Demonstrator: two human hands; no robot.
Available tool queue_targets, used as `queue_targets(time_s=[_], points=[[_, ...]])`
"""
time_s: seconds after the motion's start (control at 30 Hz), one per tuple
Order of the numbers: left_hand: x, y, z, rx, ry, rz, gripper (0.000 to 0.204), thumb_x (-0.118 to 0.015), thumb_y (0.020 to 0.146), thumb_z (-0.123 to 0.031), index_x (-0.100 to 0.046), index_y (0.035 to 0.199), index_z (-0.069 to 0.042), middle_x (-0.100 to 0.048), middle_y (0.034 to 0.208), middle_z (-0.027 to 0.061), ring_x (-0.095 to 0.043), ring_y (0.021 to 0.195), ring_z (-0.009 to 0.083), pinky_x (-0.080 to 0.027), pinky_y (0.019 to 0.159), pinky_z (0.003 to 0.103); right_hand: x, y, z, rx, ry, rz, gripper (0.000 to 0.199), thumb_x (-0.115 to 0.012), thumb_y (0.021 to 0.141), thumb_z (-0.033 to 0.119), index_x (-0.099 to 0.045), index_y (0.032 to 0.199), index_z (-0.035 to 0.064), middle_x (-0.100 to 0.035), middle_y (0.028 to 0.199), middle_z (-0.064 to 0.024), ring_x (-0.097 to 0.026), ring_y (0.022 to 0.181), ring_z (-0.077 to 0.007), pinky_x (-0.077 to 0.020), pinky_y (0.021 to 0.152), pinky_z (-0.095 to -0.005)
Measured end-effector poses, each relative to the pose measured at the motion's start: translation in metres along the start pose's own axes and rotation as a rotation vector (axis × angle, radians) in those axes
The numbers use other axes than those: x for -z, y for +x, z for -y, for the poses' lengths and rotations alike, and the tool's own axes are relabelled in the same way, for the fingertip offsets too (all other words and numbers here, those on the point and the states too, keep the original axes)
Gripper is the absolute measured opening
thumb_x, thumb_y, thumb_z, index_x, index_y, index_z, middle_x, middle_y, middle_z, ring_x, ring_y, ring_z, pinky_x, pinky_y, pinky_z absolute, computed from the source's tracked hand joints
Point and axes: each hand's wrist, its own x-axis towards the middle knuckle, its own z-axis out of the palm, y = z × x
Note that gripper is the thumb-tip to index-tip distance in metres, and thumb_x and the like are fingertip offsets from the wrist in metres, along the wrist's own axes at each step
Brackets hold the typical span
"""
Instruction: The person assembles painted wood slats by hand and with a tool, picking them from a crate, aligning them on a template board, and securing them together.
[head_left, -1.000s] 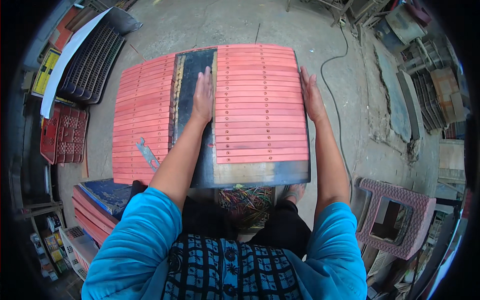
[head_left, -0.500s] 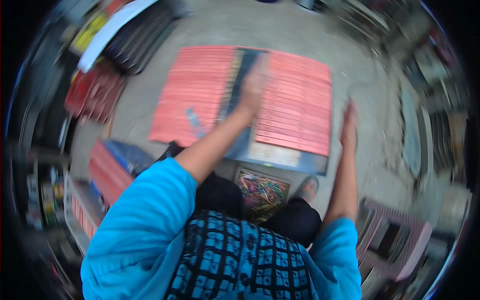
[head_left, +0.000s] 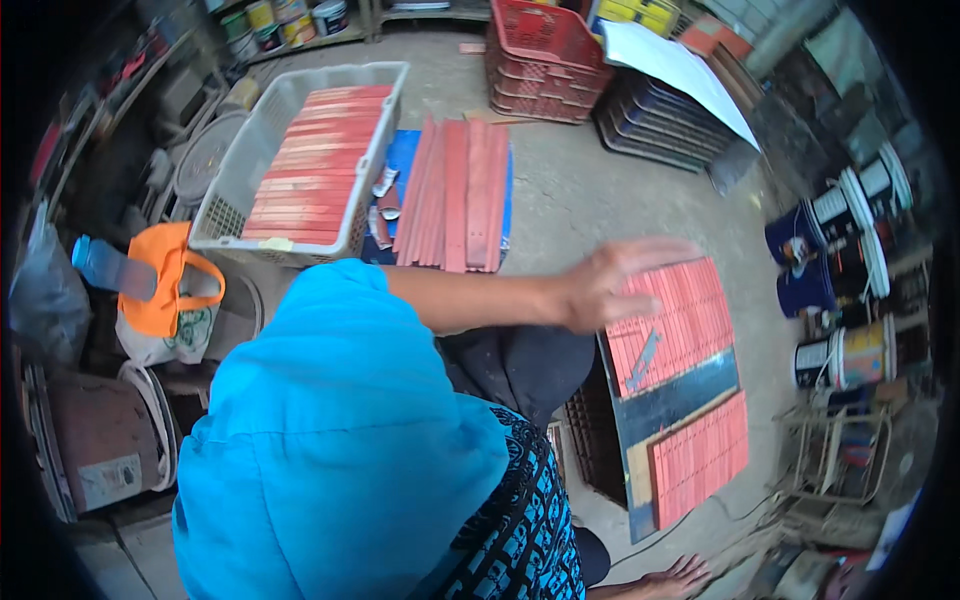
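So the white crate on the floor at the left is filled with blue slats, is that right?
Not quite. The white crate at the left holds red slats, not blue ones; the head view shows them stacked inside it.

The board lies flat on the floor, dark, tilted in view, carrying two fields of red-orange slats laid side by side in neat rows. One field sits directly under the left hand's spread fingers; the other lies farther off, beyond a bare dark strip. A small grey tool rests on the near field, just past the hand.
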Motion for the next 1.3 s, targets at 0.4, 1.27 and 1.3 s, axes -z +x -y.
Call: queue_targets(time_s=[0.4,1.27,1.3], points=[[0.436,-0.286,0.048,1.449,1.111,-0.382,0.057,-0.036,0.079,-0.047,-0.058,0.105,-0.002,-0.054,0.107,0.0257,-0.049,0.103,0.0407,-0.036,0.091,0.04,-0.188,-0.069,0.09,0.3,0.068,0.449,0.048,-0.042,0.089,0.023,-0.03,0.131,0.0022,-0.045,0.124,-0.0167,-0.05,0.107,-0.0299,-0.0408,0.087,-0.0399],[0.389,-0.309,-0.025,1.851,0.715,-0.388,0.078,-0.03,0.08,-0.062,-0.056,0.098,0.01,-0.055,0.103,0.0256,-0.053,0.096,0.035,-0.036,0.088,0.038,-0.397,-0.332,0.106,-0.045,0.174,1.586,0.037,-0.047,0.087,0.007,-0.043,0.123,-0.0024,-0.052,0.113,-0.015,-0.058,0.085,-0.0164,-0.0471,0.073,-0.0262],[0.388,-0.303,-0.026,1.867,0.698,-0.32,0.081,-0.027,0.078,-0.064,-0.059,0.094,0.008,-0.055,0.102,0.0281,-0.051,0.103,0.0381,-0.035,0.09,0.039,-0.403,-0.343,0.109,-0.009,0.152,1.645,0.036,-0.048,0.086,0.006,-0.045,0.121,-0.0023,-0.052,0.112,-0.0139,-0.058,0.086,-0.0162,-0.047,0.074,-0.0264]])
